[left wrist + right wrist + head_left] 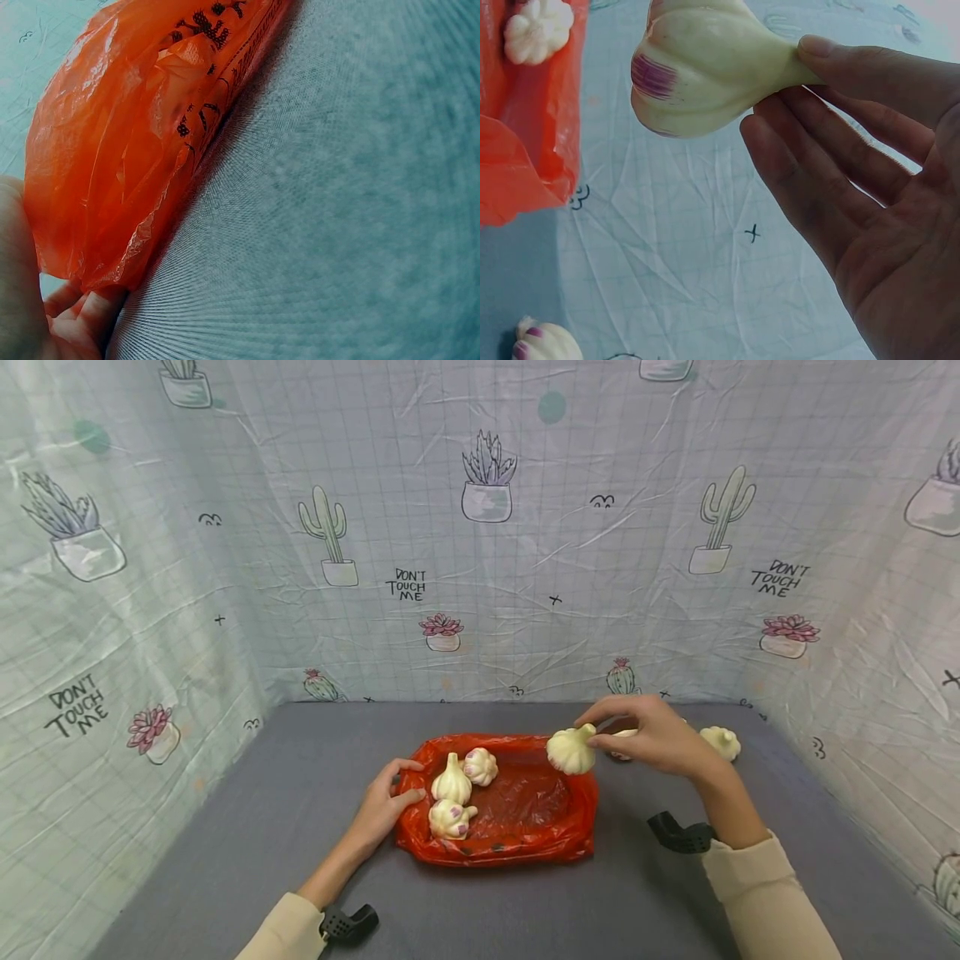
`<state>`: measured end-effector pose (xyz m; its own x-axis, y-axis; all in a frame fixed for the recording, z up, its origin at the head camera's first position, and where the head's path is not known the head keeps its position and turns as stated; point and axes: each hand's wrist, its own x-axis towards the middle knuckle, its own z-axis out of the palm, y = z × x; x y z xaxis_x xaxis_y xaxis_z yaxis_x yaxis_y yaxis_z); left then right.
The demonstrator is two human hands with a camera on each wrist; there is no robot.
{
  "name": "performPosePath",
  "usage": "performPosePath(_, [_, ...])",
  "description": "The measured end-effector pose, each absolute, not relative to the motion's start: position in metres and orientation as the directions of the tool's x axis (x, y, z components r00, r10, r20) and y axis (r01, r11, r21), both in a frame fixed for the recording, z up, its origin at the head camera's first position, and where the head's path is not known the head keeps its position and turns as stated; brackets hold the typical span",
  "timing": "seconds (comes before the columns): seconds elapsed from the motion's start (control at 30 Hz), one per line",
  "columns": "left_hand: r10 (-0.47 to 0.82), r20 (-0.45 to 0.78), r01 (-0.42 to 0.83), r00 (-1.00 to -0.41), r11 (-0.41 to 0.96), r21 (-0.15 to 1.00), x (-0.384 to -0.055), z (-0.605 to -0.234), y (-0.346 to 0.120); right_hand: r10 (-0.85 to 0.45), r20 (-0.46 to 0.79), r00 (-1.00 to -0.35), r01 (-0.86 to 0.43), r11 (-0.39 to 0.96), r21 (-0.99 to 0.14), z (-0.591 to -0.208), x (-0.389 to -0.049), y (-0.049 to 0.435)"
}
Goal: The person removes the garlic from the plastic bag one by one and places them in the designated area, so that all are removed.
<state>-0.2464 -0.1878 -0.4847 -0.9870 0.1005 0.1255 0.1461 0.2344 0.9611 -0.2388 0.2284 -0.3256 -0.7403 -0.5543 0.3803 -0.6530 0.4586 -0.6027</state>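
Observation:
A bulb of garlic (570,753) hangs over the right end of a tray-shaped red plastic bag (517,852). My right hand (663,735) pinches it by the stem between thumb and fingers. The right wrist view shows that garlic bulb (697,67) large, with a purple streak, beside the thumb (885,71). Three bulbs, one of them upright (452,781), sit inside the bag at its left. My left hand (378,810) holds the bag's left end, thumb and fingers at the rim; up close, the red plastic (97,150) covers part of the fingers.
Another garlic bulb (720,743) lies on the grey table (525,914) to the right, behind my right wrist. A further bulb (624,752) is partly hidden by my right hand. Patterned curtains (555,585) close off the back and both sides.

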Motion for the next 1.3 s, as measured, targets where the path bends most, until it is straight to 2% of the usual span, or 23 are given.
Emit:
performPosePath(0.73, [0.097, 0.132, 0.151, -0.987, 0.239, 0.959, -0.247, -0.487, -0.188, -0.514, 0.444, -0.734, -0.673, 0.459, -0.58, -0.322, -0.241, 0.249])
performPosePath(1.3, [0.106, 0.126, 0.147, -0.986, 0.226, 0.963, -0.245, -0.484, -0.187, -0.44, 0.456, -0.774, -0.633, 0.5, -0.591, -0.315, -0.237, 0.272])
